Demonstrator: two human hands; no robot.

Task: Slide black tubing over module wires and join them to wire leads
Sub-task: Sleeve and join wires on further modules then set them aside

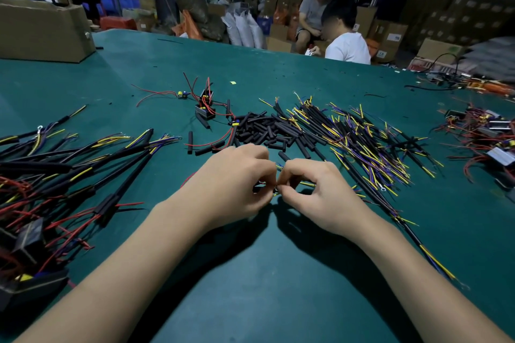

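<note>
Two bare forearms reach in over a green bench [278,273], the left hand [231,178] and right hand [315,189] meeting knuckle to knuckle just above its surface. The fingers [267,175] of both hands are curled tight, thumb pressed to forefinger, pinching thin wire ends [279,167] at the spot where the two hands touch. Yellow and blue strands show between and just beyond the fingertips; a red wire [187,177] trails out to the left behind the left hand, and a black-sheathed wire lead [412,234] runs from under the right hand toward the near right edge. Whether a tube piece already sits on the pinched wires is hidden by the fingers.

On the near left lies a heap of finished assemblies [69,175], black sleeves with red, yellow and blue wires and dark modules. Just beyond the hands sits a pile of short black tubing [267,128]. To its right spreads a fan of wire leads [362,142] with yellow and blue tips. Farther back left of the tubing stand small black modules [205,106] with red wires, and more modules [485,133] are tangled at the right edge.

A cardboard box [41,30] rests on the far left of the bench. Beyond the bench two people [331,25] sit among stacked cartons.
</note>
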